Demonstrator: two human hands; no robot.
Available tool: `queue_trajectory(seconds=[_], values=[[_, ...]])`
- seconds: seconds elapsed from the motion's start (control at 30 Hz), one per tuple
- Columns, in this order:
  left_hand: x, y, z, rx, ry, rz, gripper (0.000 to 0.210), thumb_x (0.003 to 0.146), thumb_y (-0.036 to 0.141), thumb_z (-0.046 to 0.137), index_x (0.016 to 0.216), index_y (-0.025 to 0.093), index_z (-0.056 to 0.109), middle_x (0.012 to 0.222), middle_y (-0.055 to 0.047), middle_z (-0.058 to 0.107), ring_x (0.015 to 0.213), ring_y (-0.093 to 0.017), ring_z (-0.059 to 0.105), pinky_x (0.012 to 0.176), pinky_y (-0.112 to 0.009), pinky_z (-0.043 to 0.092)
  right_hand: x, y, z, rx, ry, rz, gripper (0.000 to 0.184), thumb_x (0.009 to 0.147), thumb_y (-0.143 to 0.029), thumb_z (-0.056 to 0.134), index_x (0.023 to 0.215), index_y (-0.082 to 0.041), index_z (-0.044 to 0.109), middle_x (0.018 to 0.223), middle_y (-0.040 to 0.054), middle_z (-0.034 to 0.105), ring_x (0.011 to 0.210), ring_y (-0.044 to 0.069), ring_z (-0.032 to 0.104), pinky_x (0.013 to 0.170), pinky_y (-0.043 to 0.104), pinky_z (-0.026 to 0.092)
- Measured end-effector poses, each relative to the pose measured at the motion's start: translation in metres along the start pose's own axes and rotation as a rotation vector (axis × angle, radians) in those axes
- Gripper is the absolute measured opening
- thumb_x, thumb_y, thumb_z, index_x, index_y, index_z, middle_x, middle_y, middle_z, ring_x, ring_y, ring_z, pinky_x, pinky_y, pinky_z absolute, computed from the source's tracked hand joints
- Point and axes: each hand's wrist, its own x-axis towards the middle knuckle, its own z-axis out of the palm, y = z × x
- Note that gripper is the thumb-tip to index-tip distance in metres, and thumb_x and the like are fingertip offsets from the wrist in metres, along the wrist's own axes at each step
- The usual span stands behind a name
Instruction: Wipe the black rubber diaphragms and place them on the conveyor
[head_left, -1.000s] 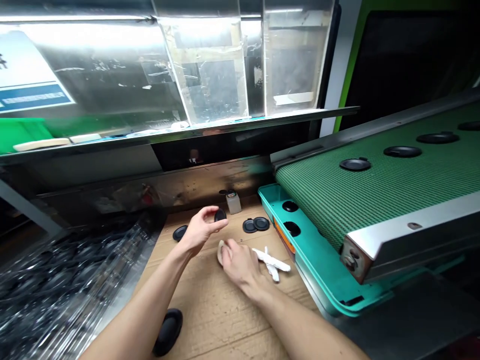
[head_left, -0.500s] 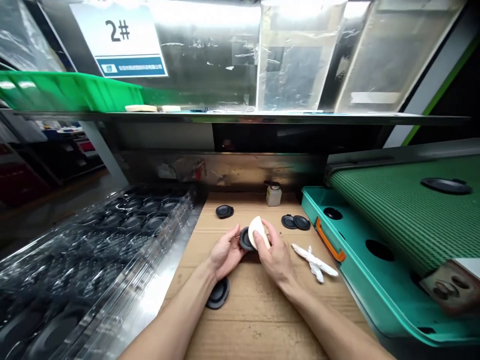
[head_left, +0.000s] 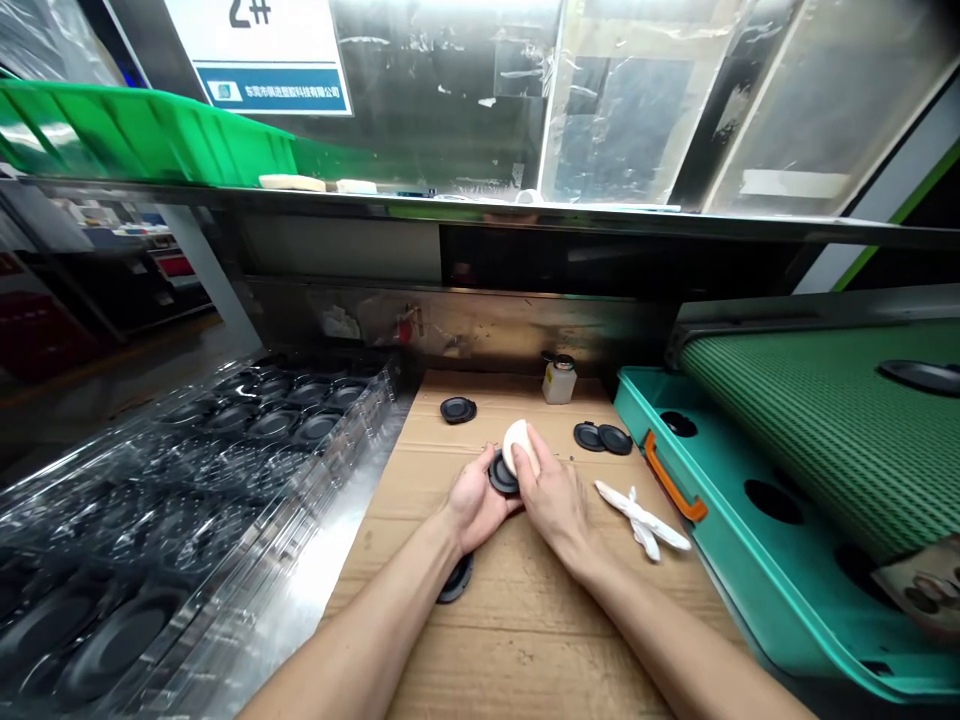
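My left hand holds a round black plastic piece by its edge, over the cardboard sheet. My right hand grips a white round pad, its fingers closed around it. The pad overlaps the upper part of the black piece and seems to touch it. Another black piece lies on the cardboard, partly hidden under my left wrist. Farther back is a black piece, and two more black pieces lie overlapping at the right.
Clear trays of black parts stand at the left. A small bottle is at the back, white finger cots or strips at the right. Beyond are a teal bin with an orange handle and a green conveyor. A shelf crosses above.
The view has tilted down and shifted slightly. My right hand's white pad has turned and sits over the black piece's upper edge; both hands keep their holds.
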Motion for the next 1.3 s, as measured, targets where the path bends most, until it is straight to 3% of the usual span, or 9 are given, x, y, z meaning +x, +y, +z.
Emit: queue_trajectory(seconds=[0.1,0.37,0.47,0.6,0.73,0.83,1.1,1.2,1.3], values=[[0.001,0.000,0.001,0.014,-0.004,0.023,0.038,0.097,0.037,0.038,0.118,0.012,0.058,0.120,-0.015,0.065,0.111,-0.025,0.062,0.100,-0.042,0.046,0.000,0.002,0.000,0.008,-0.037,-0.069,0.058,0.096,-0.055,0.031,0.148,-0.030,0.034,0.092,0.0112,0.073,0.080,0.031,0.069,0.071,0.038,0.049],[0.002,0.000,0.000,0.037,0.038,-0.023,0.037,0.097,0.035,0.039,0.116,0.010,0.058,0.117,-0.016,0.066,0.110,-0.025,0.062,0.099,-0.043,0.048,0.001,0.010,-0.005,0.035,-0.066,-0.071,0.055,0.096,-0.052,0.036,0.147,-0.031,0.036,0.100,0.0098,0.072,0.086,0.028,0.068,0.078,0.036,0.049],[0.001,0.001,-0.001,0.072,0.051,-0.021,0.036,0.097,0.035,0.038,0.115,0.011,0.059,0.117,-0.016,0.066,0.109,-0.026,0.063,0.097,-0.044,0.049,-0.003,0.009,-0.004,0.032,-0.005,-0.019,0.053,0.097,-0.051,0.032,0.146,-0.031,0.038,0.100,0.0105,0.072,0.089,0.028,0.068,0.078,0.037,0.049],[-0.002,0.004,-0.003,0.078,0.034,-0.029,0.036,0.097,0.036,0.039,0.113,0.012,0.060,0.119,-0.015,0.065,0.109,-0.025,0.063,0.096,-0.042,0.050,-0.001,0.010,-0.002,0.048,-0.048,-0.143,0.053,0.095,-0.052,0.036,0.145,-0.034,0.039,0.093,0.0085,0.073,0.081,0.029,0.068,0.075,0.039,0.050],[-0.004,0.006,-0.005,0.146,-0.008,-0.053,0.035,0.096,0.038,0.041,0.110,0.013,0.061,0.112,-0.016,0.067,0.104,-0.025,0.065,0.090,-0.042,0.053,0.019,0.024,-0.010,0.276,0.107,-0.029,0.049,0.095,-0.046,0.041,0.138,-0.024,0.051,0.107,0.0097,0.070,0.096,0.024,0.066,0.087,0.033,0.048],[-0.001,0.007,-0.007,0.144,0.023,-0.064,0.034,0.096,0.037,0.041,0.106,0.011,0.061,0.106,-0.017,0.068,0.096,-0.025,0.067,0.085,-0.040,0.054,0.023,0.035,-0.017,0.492,0.131,-0.080,0.045,0.093,-0.043,0.044,0.130,-0.021,0.057,0.110,0.0067,0.070,0.096,0.020,0.065,0.086,0.029,0.049],[0.006,-0.001,-0.009,0.147,0.038,0.017,0.033,0.096,0.033,0.041,0.106,0.010,0.062,0.104,-0.016,0.069,0.098,-0.025,0.067,0.092,-0.042,0.051,0.007,0.030,-0.018,0.624,-0.124,-0.215,0.032,0.085,-0.035,0.056,0.110,-0.021,0.069,0.108,0.0049,0.070,0.094,0.020,0.065,0.086,0.032,0.051],[0.005,-0.005,-0.009,0.197,0.020,0.047,0.031,0.096,0.033,0.044,0.105,0.010,0.063,0.103,-0.016,0.069,0.098,-0.025,0.067,0.093,-0.040,0.051,0.006,0.022,-0.017,0.733,-0.220,-0.166,0.034,0.085,-0.038,0.054,0.108,-0.017,0.069,0.099,0.0071,0.071,0.068,0.015,0.064,0.061,0.025,0.053],[0.004,-0.004,-0.008,0.233,0.070,0.029,0.030,0.095,0.033,0.045,0.103,0.010,0.063,0.098,-0.016,0.070,0.094,-0.026,0.068,0.090,-0.041,0.052,0.008,0.025,-0.018,0.777,-0.380,-0.113,0.032,0.083,-0.038,0.056,0.100,-0.016,0.071,0.082,0.0044,0.071,0.048,0.009,0.054,0.043,0.019,0.042]])
